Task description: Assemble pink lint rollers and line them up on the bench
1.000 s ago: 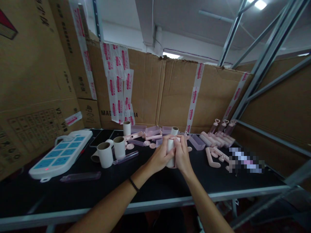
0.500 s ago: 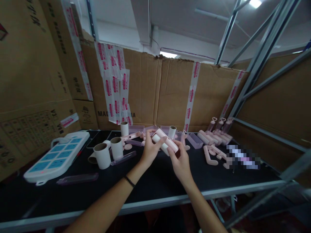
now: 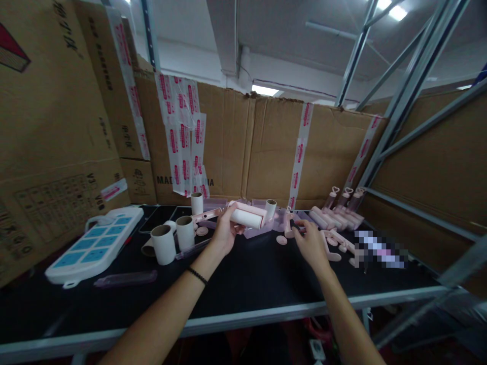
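Note:
My left hand [image 3: 225, 232] is wrapped round the left end of a pink holder with a white paper roll [image 3: 246, 218] in it, raised above the table. To the right, my right hand [image 3: 309, 240] reaches down beside an upright pink L-shaped part [image 3: 288, 226]. Its thumb and finger are close to that part, but whether they grip anything is too small to tell. A round pink disc [image 3: 281, 240] lies between the hands. Behind the held roll are clear purple-tinted covers [image 3: 256, 232] and a standing white tube [image 3: 270, 208].
White cardboard tubes [image 3: 163, 245] and a clear cover [image 3: 125, 279] are at the left, near a white power strip [image 3: 95, 246]. Assembled pink rollers [image 3: 335, 217] lie at the back right. Cardboard walls [image 3: 224, 142] and a metal frame [image 3: 403, 76] surround the table.
My right hand has let go of the pink holder and moved right, toward the small pink parts. My left hand keeps the holder, now turned closer to level, with its white roll facing me.

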A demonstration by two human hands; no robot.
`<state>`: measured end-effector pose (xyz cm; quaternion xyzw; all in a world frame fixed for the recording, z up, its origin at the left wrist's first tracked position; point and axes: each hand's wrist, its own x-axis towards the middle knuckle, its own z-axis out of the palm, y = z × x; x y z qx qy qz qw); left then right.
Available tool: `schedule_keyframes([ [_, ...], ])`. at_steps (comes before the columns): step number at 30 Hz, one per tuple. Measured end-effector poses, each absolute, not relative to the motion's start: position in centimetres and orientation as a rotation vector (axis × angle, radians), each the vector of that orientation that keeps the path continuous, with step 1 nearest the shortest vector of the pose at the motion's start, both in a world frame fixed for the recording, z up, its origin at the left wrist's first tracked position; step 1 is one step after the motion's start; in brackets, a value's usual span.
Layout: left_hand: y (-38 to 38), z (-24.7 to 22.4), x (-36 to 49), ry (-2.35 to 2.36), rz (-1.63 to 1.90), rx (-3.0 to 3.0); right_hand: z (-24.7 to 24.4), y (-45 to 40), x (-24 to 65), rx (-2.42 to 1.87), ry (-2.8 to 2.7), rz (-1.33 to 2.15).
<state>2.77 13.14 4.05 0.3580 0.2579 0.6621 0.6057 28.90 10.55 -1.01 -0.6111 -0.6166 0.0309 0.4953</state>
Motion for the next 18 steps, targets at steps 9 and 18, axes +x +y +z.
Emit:
schedule_keyframes([
  [9,13.2,4.3,2.3,0.533,1.551,0.724,-3.7,13.0,31.8,-1.674,-1.672,0.084],
  [18,13.1,4.4,2.3,0.54,1.612,0.682,-2.7,12.9,31.5,-1.639,-1.687,0.071],
])
